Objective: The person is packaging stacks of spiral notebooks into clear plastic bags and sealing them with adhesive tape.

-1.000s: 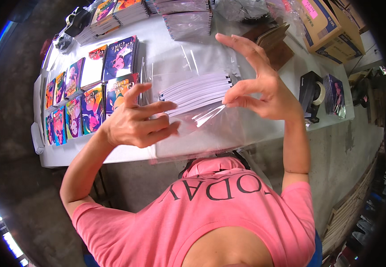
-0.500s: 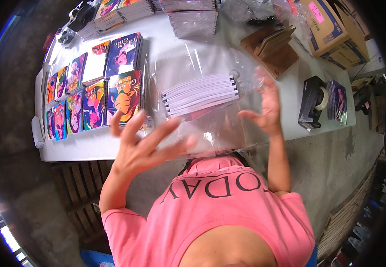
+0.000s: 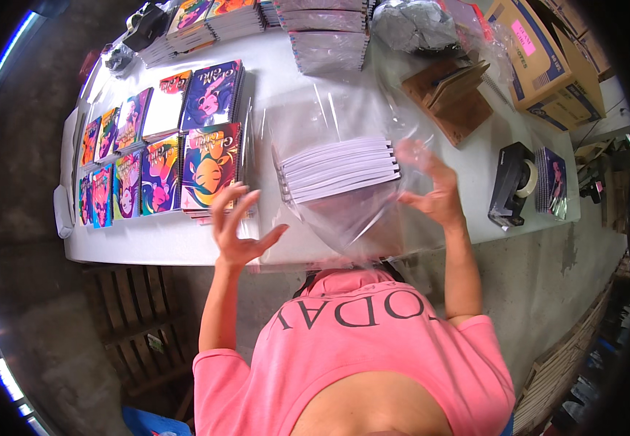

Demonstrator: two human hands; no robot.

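A stack of spiral notebooks (image 3: 340, 171) lies in front of me, white page edges facing up toward me. Clear plastic wrap (image 3: 355, 231) surrounds it and spreads crumpled over the table toward my body. On the left, my left hand (image 3: 238, 231) hovers beside the wrap with fingers apart and nothing in them. My right hand (image 3: 437, 187) is at the stack's right end, fingers spread and slightly blurred at the tips. It is close to the wrap; whether it touches the film I cannot tell.
Rows of colourful notebooks (image 3: 209, 161) cover the table's left side. Wrapped stacks (image 3: 327, 49) stand at the back. To the right are a brown wooden stand (image 3: 449, 98), a black tape dispenser (image 3: 512, 185), a small notebook (image 3: 551, 174) and a cardboard box (image 3: 551, 69).
My left hand has drawn away from the wrap's near part and its fingers are less widely spread. My right hand has shifted slightly nearer. The film at the stack's near side has changed its folds.
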